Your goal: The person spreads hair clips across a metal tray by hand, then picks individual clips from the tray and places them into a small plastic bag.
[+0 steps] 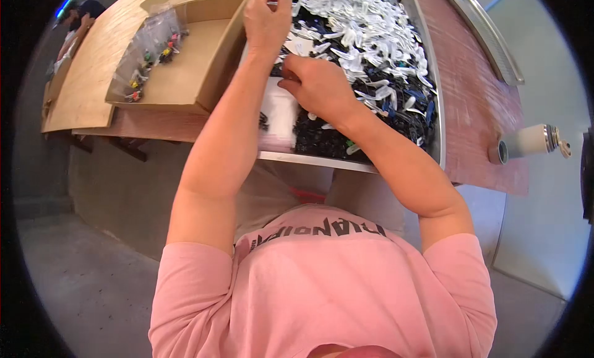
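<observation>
My left hand is over the upper left edge of a metal tray, its fingers pinched together. Whatever may be in that pinch is too small to make out. Lower and to the right, my right hand is above the tray with its fingers curled in toward the thumb; anything between them is hidden. White plastic pieces lie heaped across the far part of the tray, and small black pieces fill the near part. A stack of clear plastic bags lies at the tray's near left corner, below my hands.
Left of the tray stands an open cardboard box with clear bags of colourful small pieces. A bottle lies on the right side of the table. Another metal tray sits far right. A person is at far left.
</observation>
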The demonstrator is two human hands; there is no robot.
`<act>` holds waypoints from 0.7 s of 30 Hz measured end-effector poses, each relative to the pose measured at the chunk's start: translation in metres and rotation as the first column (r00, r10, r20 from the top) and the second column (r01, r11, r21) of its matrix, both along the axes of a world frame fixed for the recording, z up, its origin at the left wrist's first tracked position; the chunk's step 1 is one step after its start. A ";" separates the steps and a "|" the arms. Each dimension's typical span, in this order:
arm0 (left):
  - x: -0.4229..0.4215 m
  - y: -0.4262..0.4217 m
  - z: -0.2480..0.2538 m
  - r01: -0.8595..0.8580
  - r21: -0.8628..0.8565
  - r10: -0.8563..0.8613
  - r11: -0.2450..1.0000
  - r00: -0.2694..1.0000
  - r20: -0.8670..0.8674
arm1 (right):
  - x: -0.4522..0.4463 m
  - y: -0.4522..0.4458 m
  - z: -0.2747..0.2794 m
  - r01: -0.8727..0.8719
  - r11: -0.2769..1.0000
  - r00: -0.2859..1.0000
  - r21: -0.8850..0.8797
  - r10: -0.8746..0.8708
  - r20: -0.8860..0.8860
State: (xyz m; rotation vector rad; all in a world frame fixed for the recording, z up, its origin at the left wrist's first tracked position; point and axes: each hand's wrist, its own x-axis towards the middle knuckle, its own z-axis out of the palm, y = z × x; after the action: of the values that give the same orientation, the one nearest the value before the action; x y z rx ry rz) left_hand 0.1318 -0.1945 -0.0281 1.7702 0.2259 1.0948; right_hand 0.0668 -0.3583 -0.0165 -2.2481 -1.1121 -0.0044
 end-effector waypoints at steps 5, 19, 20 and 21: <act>0.002 -0.004 0.001 -0.080 0.116 0.065 0.990 0.989 0.130 | 0.004 -0.004 -0.007 -0.050 0.992 0.991 0.120 0.034 0.131; -0.001 -0.004 0.004 -0.054 0.034 0.052 0.998 0.997 0.059 | 0.031 -0.016 -0.009 0.114 0.952 0.964 0.284 -0.037 -0.262; -0.001 -0.003 0.004 -0.042 0.016 0.041 0.999 0.998 0.045 | 0.030 -0.014 -0.011 0.086 0.954 0.964 0.286 -0.007 -0.267; -0.002 -0.003 0.004 -0.030 -0.002 0.030 1.000 0.999 0.032 | 0.027 -0.013 -0.011 0.057 0.955 0.962 0.290 0.025 -0.271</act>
State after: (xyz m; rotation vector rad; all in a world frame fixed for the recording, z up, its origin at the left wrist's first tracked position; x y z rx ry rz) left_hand 0.1298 -0.1972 -0.0240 1.7522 0.2344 1.1429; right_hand 0.0937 -0.3713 -0.0278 -1.9218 -0.8807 0.1214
